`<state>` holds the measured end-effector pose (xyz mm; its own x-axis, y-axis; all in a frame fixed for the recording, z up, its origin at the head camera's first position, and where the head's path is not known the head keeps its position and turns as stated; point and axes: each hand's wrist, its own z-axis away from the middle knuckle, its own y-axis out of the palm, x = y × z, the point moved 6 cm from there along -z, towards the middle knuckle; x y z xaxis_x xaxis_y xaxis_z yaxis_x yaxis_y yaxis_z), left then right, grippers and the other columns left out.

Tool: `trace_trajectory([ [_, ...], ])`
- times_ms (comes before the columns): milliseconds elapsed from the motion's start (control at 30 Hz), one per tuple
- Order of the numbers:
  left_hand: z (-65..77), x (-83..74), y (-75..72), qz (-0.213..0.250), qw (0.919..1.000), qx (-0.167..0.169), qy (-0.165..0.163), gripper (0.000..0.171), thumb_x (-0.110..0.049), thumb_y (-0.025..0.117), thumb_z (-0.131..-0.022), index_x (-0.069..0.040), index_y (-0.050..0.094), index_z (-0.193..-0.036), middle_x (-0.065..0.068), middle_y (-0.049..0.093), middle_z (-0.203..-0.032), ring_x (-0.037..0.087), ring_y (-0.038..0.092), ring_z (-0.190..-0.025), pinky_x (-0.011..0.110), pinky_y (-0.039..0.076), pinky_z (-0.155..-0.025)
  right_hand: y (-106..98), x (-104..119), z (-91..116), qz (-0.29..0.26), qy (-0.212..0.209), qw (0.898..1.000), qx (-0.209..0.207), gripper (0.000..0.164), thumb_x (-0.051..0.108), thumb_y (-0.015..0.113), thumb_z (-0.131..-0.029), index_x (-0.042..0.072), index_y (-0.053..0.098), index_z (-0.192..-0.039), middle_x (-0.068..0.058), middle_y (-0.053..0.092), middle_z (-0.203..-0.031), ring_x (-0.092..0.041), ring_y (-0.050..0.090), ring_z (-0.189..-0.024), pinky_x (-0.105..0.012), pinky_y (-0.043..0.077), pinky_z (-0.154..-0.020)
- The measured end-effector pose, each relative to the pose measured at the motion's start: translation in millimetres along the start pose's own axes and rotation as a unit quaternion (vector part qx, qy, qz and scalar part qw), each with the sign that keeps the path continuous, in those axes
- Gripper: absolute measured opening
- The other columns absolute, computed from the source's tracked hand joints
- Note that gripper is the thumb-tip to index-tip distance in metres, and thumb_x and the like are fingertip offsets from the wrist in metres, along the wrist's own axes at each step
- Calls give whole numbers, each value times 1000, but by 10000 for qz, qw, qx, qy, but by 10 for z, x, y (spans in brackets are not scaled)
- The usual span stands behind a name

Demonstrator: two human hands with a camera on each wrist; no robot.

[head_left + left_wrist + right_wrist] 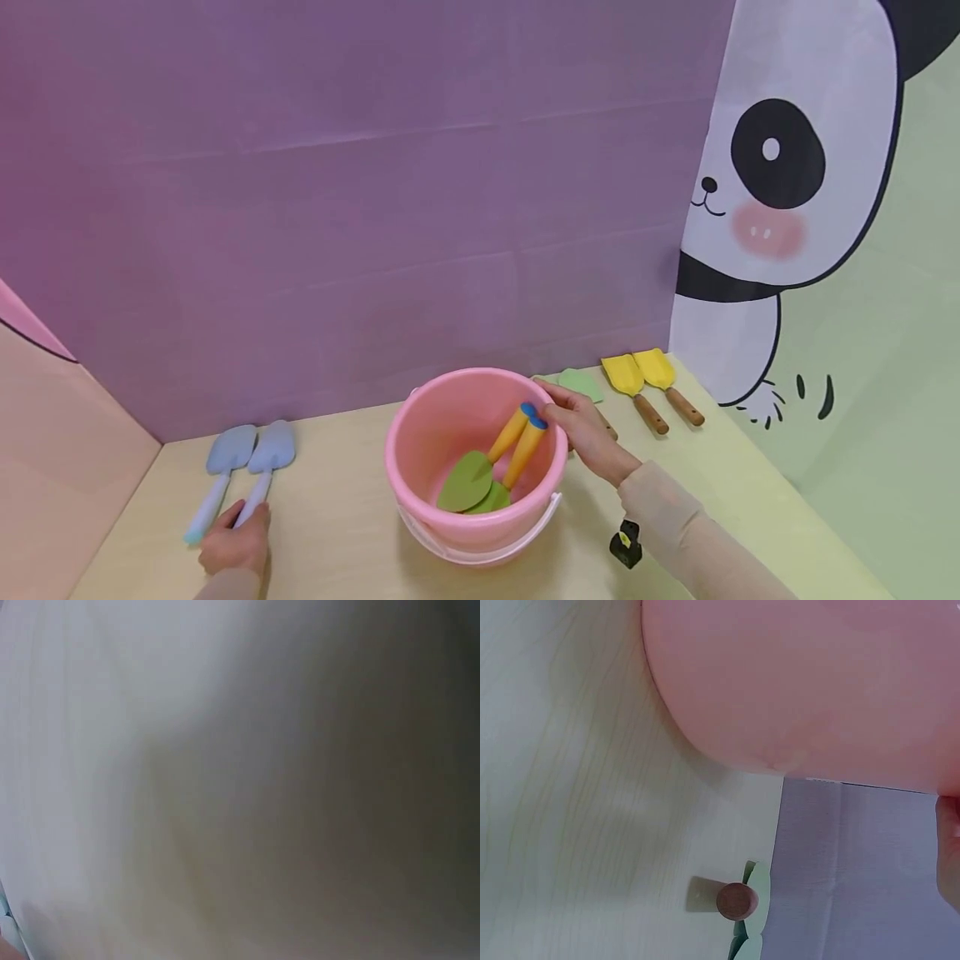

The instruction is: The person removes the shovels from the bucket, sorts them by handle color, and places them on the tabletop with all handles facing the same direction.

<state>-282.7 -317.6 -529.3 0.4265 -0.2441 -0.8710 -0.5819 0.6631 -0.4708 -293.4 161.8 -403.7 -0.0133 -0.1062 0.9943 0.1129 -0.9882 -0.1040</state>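
Note:
At the left of the head view, my left hand [236,537] grips the handle of a light blue toy shovel [273,448], whose blade lies on the table. A second toy shovel [231,450], blue with a pale handle, lies just left of it. My right hand [588,429] holds the right rim of a pink bucket [427,433], thumb over the edge. Inside the bucket lean two green toy trowels [467,482] with orange handles and blue ends. In the right wrist view the bucket's wall [802,690] fills the top, with fingertips [949,840] at the edge.
Two yellow shovels [624,375] with wooden handles lie at the back right of the table [337,500]. Pale green tools [581,383] lie partly hidden behind my right hand. A purple panel [360,250] stands along the back. The left wrist view is mostly blurred pale surface.

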Motion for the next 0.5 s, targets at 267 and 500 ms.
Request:
trace_trajectory([
  [267, -29, 8, -7, 72, 10000, 16, -6, 54, -36, 57, -84, -7, 51, -129, 20, 48, -131, 39, 40, -122, 47, 30, -101, 2, 3, 3, 36, -19, 10000, 55, 51, 20, 50, -89, 19, 41, -139, -9, 55, -128, -16, 64, -82, -33, 55, -67],
  [500, -29, 62, -74, 199, 9997, -72, -97, 61, -47, 55, -81, -9, 52, -128, 17, 51, -128, 37, 43, -120, 45, 31, -100, -5, -3, 7, 62, 0, 9999, 80, 51, 21, 51, -89, 20, 41, -139, -10, 54, -129, -16, 64, -83, -34, 55, -68],
])
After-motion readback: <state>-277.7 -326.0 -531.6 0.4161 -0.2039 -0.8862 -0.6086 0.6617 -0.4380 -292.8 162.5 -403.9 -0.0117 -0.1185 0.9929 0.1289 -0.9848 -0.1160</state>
